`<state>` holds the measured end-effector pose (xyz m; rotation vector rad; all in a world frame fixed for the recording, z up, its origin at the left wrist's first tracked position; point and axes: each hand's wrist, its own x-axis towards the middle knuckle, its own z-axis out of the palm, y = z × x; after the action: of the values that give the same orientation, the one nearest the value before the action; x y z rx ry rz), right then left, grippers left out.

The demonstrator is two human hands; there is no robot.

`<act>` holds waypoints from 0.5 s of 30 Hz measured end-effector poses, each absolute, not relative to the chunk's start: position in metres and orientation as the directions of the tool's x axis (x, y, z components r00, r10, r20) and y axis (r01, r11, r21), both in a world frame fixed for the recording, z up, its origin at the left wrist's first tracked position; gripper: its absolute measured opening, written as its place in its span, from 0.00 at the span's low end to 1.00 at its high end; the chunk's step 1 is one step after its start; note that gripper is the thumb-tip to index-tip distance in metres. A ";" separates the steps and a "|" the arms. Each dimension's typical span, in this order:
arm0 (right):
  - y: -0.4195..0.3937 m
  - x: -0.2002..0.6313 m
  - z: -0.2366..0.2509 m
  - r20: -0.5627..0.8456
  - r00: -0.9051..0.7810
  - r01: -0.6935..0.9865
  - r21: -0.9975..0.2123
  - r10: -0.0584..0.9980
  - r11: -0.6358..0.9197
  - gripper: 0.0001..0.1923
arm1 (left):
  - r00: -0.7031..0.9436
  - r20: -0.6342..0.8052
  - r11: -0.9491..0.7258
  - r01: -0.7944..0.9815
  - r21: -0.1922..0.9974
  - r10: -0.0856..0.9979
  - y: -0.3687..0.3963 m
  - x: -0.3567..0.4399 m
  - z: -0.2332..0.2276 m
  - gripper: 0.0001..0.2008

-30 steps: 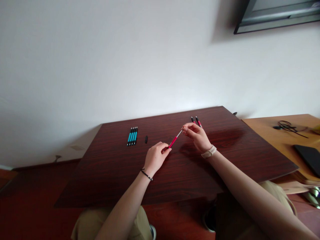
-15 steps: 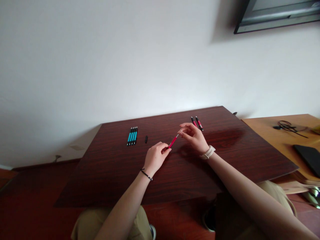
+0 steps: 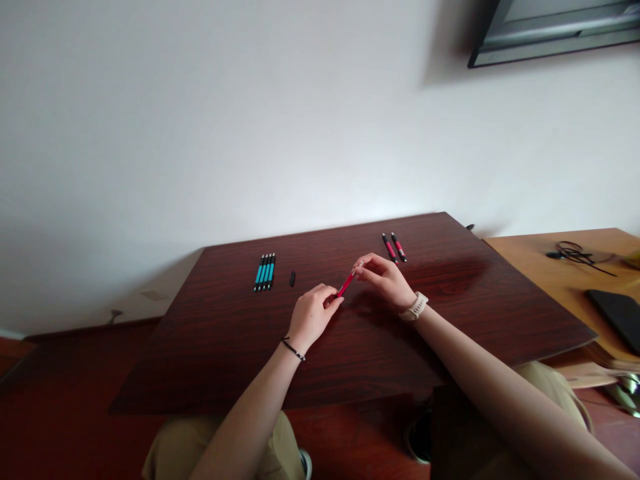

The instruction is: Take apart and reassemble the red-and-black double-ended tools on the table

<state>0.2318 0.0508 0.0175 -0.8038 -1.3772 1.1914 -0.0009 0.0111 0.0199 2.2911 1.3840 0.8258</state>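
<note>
Overall, no brand, label or lettering can be read on any item in the head view; the pens are too small for markings to show.

The dark wooden table (image 3: 240, 353) fills the centre of the view, set against a plain white wall. To its right stands a lighter wooden desk (image 3: 545, 260), bearing a tangle of black cable (image 3: 575, 253) and a flat black case (image 3: 617, 310) near its right edge.

The left hand (image 3: 313, 317) rests on the table top, its fingers closed around the lower end of the red pen (image 3: 345, 285). The right hand (image 3: 385, 280) meets the pen's upper end, fingertips pinched together on the tip. What the fingertips grip there is hidden by them.

The red pen is a slim barrel, bright red along the visible stretch, slanting up and to the right between the two hands, just above the table near its middle.

Four blue pens (image 3: 265, 272) with black ends lie side by side, touching, at the far left of the table. Two red pens (image 3: 394, 247) with black ends lie parallel at the far right, just beyond the right hand. A small black cap (image 3: 293, 278) lies alone, just right of the blue set.
</note>
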 end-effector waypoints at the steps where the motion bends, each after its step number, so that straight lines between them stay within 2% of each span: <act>1: 0.050 0.231 0.018 0.292 -0.181 -0.144 -0.953 0.939 0.268 0.16 | 0.356 0.306 -0.470 0.685 0.557 0.883 0.011 -0.001 0.020 0.04; 5: 0.048 0.230 0.021 0.301 -0.227 -0.106 -0.953 0.926 0.283 0.15 | 0.352 0.310 -0.469 0.681 0.563 0.883 0.011 0.000 0.021 0.05; 10: 0.046 0.225 0.020 0.295 -0.311 -0.141 -0.954 0.903 0.263 0.16 | 0.366 0.308 -0.478 0.672 0.566 0.878 0.011 0.001 0.022 0.05; 15: 0.045 0.223 0.016 0.303 -0.381 -0.079 -0.952 0.873 0.296 0.16 | 0.377 0.302 -0.483 0.664 0.572 0.876 0.012 0.000 0.019 0.05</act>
<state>0.2228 0.0451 0.0163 -0.7428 -1.6099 1.2520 -0.0003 0.0118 0.0186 2.2866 1.3423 0.8267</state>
